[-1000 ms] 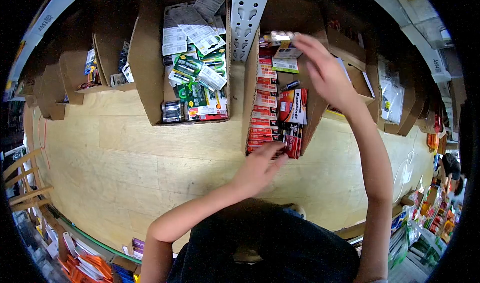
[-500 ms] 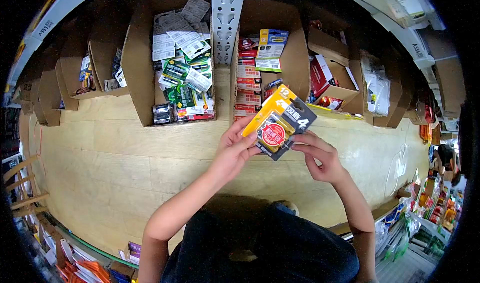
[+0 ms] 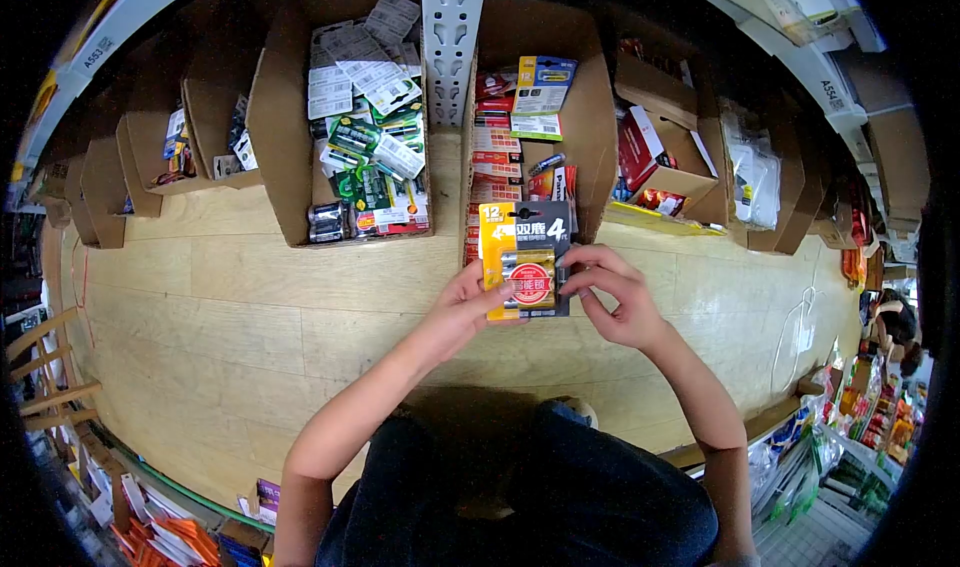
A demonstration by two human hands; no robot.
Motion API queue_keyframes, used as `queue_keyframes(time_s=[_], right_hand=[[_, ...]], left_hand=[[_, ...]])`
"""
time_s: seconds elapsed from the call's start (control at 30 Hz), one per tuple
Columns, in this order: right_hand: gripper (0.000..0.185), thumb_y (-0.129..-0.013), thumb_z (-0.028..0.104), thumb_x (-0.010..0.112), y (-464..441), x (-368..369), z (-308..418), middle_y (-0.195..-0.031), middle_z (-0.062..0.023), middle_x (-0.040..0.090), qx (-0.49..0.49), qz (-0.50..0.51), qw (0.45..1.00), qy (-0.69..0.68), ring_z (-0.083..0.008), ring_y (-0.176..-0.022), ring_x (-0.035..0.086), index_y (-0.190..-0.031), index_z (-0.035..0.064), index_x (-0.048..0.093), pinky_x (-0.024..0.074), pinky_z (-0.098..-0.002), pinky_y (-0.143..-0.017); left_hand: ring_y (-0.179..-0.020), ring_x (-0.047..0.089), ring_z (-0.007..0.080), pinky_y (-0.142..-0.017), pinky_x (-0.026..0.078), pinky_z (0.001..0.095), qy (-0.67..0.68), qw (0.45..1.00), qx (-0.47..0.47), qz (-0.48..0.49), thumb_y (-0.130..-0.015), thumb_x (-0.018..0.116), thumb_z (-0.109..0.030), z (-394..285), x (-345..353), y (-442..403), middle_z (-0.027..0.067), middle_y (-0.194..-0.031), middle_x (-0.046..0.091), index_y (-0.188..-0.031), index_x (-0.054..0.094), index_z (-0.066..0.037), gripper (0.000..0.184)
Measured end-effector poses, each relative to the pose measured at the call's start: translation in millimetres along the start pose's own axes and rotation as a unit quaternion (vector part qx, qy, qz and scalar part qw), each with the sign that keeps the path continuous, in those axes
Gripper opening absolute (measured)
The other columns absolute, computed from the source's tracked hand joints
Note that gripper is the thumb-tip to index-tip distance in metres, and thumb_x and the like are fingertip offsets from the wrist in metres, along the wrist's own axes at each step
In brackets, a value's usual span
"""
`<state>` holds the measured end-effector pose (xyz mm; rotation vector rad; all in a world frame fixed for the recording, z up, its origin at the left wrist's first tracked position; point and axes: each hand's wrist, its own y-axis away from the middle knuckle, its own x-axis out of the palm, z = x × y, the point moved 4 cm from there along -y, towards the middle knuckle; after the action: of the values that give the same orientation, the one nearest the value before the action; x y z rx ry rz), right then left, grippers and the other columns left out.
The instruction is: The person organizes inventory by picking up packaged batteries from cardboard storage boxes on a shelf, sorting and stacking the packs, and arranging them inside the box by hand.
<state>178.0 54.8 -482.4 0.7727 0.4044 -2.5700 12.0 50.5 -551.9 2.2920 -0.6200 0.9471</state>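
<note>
A yellow and black blister pack of batteries (image 3: 526, 285) with a round red label faces me, held upright in the middle of the view. My left hand (image 3: 462, 309) grips its left edge, thumb on the front, the other fingers partly hidden behind. At the right edge of the card is my right hand (image 3: 618, 299), its bent fingers apart and the fingertips at or very near the card; whether they touch it I cannot tell. Just behind the pack stands a cardboard box (image 3: 594, 117) with red battery packs and a loose battery (image 3: 546, 164).
Left of the white perforated post (image 3: 452, 47) is a cardboard box (image 3: 275, 137) of green battery packs (image 3: 365, 189). More boxes line both sides, one with a red carton (image 3: 645, 152). Pale wooden floor (image 3: 220, 307) lies below. Bagged goods (image 3: 850, 447) are at lower right.
The battery pack has turned from a tilt to nearly upright and moved slightly down and left. Both hands moved with it; my left hand still holds it.
</note>
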Motion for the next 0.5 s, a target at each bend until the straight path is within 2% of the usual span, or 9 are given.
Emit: queue_keyframes(time_s=[0.07, 0.13, 0.2, 0.23, 0.3, 0.37, 0.43, 0.47, 0.5], right_hand=[[0.019, -0.064, -0.008, 0.047, -1, 4, -5, -0.097, -0.0104, 0.050, 0.017, 0.009, 1.000, -0.016, -0.0234, -0.088, 0.052, -0.077, 0.0028, 0.055, 0.0427, -0.0294, -0.073], [0.018, -0.065, -0.008, 0.047, -5, 7, -9, -0.096, -0.0103, 0.051, 0.031, 0.020, 0.999, -0.033, -0.0233, -0.087, 0.052, -0.077, 0.0030, 0.055, 0.0433, -0.0295, -0.072], [0.018, -0.066, -0.009, 0.047, -18, 2, -15, -0.093, -0.0099, 0.052, 0.026, -0.031, 0.999, 0.028, -0.0210, -0.086, 0.052, -0.077, 0.0013, 0.057, 0.0422, -0.0279, -0.072], [0.016, -0.068, -0.008, 0.046, -29, -4, -21, -0.091, -0.0110, 0.053, 0.005, -0.087, 0.995, 0.049, -0.0226, -0.086, 0.053, -0.078, 0.0010, 0.056, 0.0426, -0.0284, -0.071], [0.013, -0.070, -0.005, 0.047, -64, -18, -25, -0.093, -0.0131, 0.052, 0.002, -0.118, 0.985, 0.125, -0.0245, -0.085, 0.053, -0.078, 0.0007, 0.056, 0.0436, -0.0302, -0.070], [0.012, -0.069, -0.001, 0.048, -104, -17, -40, -0.103, -0.0147, 0.049, -0.059, -0.096, 0.959, 0.259, -0.0260, -0.097, 0.048, -0.079, -0.0008, 0.056, 0.0403, -0.0336, -0.079], [0.016, -0.066, 0.005, 0.051, -143, -7, -61, -0.114, -0.0133, 0.043, -0.128, -0.009, 0.876, 0.465, -0.0260, -0.112, 0.035, -0.080, -0.0009, 0.058, 0.0317, -0.0382, -0.090], [0.016, -0.066, 0.005, 0.051, -156, -1, -71, -0.114, -0.0133, 0.043, -0.127, -0.010, 0.876, 0.464, -0.0260, -0.112, 0.035, -0.080, -0.0009, 0.058, 0.0317, -0.0382, -0.090], [0.020, -0.066, 0.009, 0.051, -168, 11, -85, -0.117, -0.0116, 0.041, -0.098, 0.066, 0.835, 0.537, -0.0251, -0.117, 0.026, -0.082, 0.0002, 0.059, 0.0258, -0.0395, -0.094]], left_hand=[[-0.099, 0.049, 0.0187, -0.080, 0.044, 0.0405, 0.009, 1.000, -0.019, -0.004, -0.081, 0.045, -0.004, 3, -4, 0, 0.0076, -0.109, 0.048, -0.113, 0.036, -0.007, 0.033], [-0.093, 0.052, 0.0171, -0.076, 0.047, 0.0368, 0.004, 0.999, -0.032, -0.033, -0.080, 0.049, -0.007, 6, -10, 0, 0.0080, -0.105, 0.050, -0.109, 0.038, -0.005, 0.032], [-0.092, 0.052, 0.0172, -0.076, 0.047, 0.0372, 0.001, 0.999, -0.026, -0.035, -0.080, 0.049, -0.007, 10, -14, -1, 0.0080, -0.104, 0.050, -0.109, 0.038, -0.005, 0.031], [-0.092, 0.052, 0.0173, -0.076, 0.047, 0.0375, -0.002, 0.999, -0.022, -0.037, -0.080, 0.049, -0.007, 11, -16, -1, 0.0079, -0.104, 0.051, -0.108, 0.039, -0.005, 0.030], [-0.092, 0.052, 0.0173, -0.076, 0.047, 0.0374, 0.011, 0.999, -0.024, -0.038, -0.080, 0.048, -0.006, 13, -17, 0, 0.0080, -0.104, 0.051, -0.108, 0.039, -0.004, 0.029], [-0.092, 0.052, 0.0174, -0.076, 0.047, 0.0372, 0.022, 0.999, -0.026, -0.038, -0.080, 0.048, -0.006, 12, -16, 0, 0.0080, -0.104, 0.051, -0.107, 0.040, -0.004, 0.028], [-0.097, 0.050, 0.0203, -0.080, 0.045, 0.0408, 0.003, 0.998, -0.046, -0.045, -0.082, 0.045, -0.007, 9, -14, 1, 0.0093, -0.108, 0.049, -0.111, 0.038, -0.005, 0.030], [-0.097, 0.050, 0.0203, -0.080, 0.045, 0.0408, 0.002, 0.998, -0.047, -0.046, -0.082, 0.045, -0.007, 9, -15, 0, 0.0093, -0.108, 0.049, -0.111, 0.038, -0.005, 0.030], [-0.097, 0.050, 0.0204, -0.080, 0.045, 0.0407, 0.008, 0.998, -0.047, -0.048, -0.082, 0.044, -0.007, 10, -17, 1, 0.0096, -0.108, 0.049, -0.112, 0.037, -0.005, 0.030]])
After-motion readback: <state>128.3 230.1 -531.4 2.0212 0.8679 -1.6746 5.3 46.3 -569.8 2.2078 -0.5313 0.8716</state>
